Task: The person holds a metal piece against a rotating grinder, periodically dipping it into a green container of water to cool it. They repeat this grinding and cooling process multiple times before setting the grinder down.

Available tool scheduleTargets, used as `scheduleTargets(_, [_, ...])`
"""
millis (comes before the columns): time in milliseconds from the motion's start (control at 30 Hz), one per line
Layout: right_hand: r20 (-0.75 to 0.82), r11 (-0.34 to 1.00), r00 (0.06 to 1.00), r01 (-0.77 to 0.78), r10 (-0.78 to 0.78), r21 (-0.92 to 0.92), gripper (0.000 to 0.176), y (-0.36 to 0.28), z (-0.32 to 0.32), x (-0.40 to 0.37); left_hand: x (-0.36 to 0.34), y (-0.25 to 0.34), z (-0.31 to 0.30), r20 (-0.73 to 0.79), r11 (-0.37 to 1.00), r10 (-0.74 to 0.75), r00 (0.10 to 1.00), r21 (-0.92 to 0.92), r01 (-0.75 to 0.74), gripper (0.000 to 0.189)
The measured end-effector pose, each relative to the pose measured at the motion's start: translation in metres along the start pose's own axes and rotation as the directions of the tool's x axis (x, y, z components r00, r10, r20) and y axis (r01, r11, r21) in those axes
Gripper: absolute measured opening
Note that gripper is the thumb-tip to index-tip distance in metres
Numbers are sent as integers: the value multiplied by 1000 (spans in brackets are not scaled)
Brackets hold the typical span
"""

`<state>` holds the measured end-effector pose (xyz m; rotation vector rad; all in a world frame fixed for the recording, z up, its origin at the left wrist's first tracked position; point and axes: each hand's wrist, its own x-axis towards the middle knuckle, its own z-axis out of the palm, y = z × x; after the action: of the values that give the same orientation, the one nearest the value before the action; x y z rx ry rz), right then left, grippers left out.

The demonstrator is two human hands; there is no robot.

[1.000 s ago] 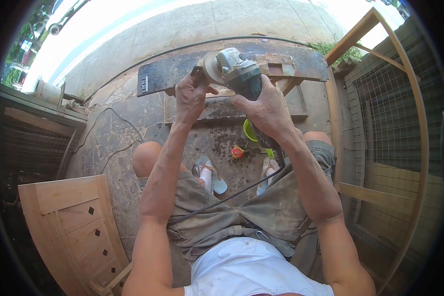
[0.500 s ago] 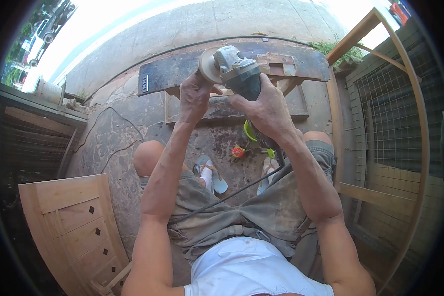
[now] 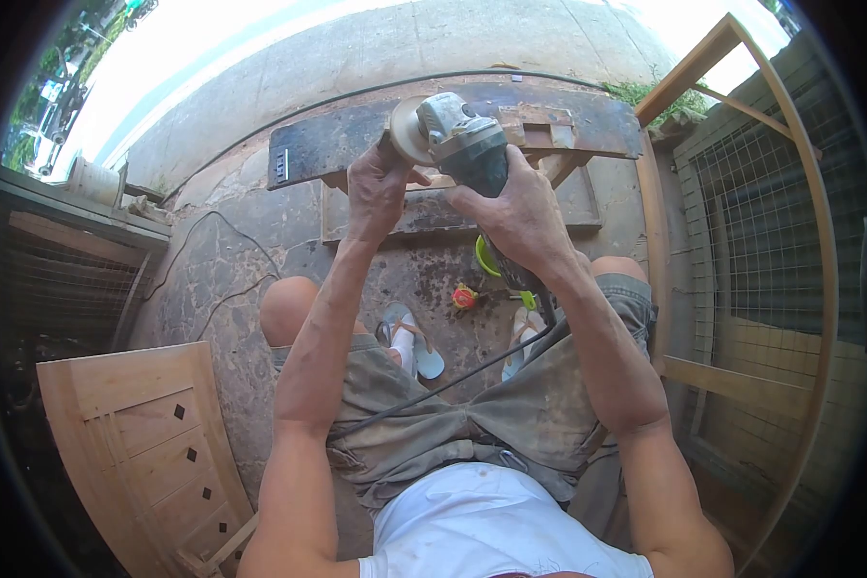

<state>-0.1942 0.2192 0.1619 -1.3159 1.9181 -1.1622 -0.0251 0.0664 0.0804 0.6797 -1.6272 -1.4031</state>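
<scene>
Seated outdoors on stained concrete, holding an angle grinder (image 3: 467,144) up above the knees, in front of a dark plank (image 3: 308,144). Right hand (image 3: 522,217) wrapped round the grinder's dark body, fingers clenched on it. Left hand (image 3: 376,188) up at the tool's head, fingers curled on the rim of the tan sanding disc (image 3: 405,130) (thumb jutting toward the right hand). Lettering on the grey gear housing too blurred to read. Black cord (image 3: 453,383) trailing from the grinder's tail down across the lap. Below the hands, a green object (image 3: 485,258) and a small red one (image 3: 463,297) on the ground, near the sandals (image 3: 419,347). Pale wooden door panel (image 3: 144,433) with diamond cut-outs at lower left, wire-mesh frame (image 3: 771,193) at right. Compared with half a second before: both grips unchanged, grinder and disc hardly shifted.
</scene>
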Motion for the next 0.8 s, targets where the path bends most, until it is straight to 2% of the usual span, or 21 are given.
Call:
scheduleTargets(233, [-1, 999, 999, -36, 36, -31, 67, 1, -5, 0, 3, 0, -7, 1, 1000, 0, 1000, 14, 0, 26])
scheduleTargets(333, [1, 996, 997, -74, 74, -50, 68, -1, -9, 0, 2, 9, -4, -46, 1000, -9, 999, -16, 8, 21])
scheduleTargets(433, [-25, 995, 996, -82, 81, -64, 69, 4, -12, 2, 0, 19, -8, -76, 998, -40, 996, 51, 43, 24])
scheduleTargets(533, [-34, 983, 990, -140, 137, -121, 67, 6, -18, 5, 1, 25, -15, -132, 993, -112, 985, -45, 107, 27])
scheduleTargets(633, [-121, 992, 988, -108, 100, -65, 65, 23, -18, 11, 4, 22, -26, -99, 970, -152, 983, -207, 129, 36])
scheduleTargets(800, [-211, 988, 976, -19, 51, 154, 55, 21, -27, 12, 7, 13, -40, 94, 811, -235, 968, -529, 248, 48])
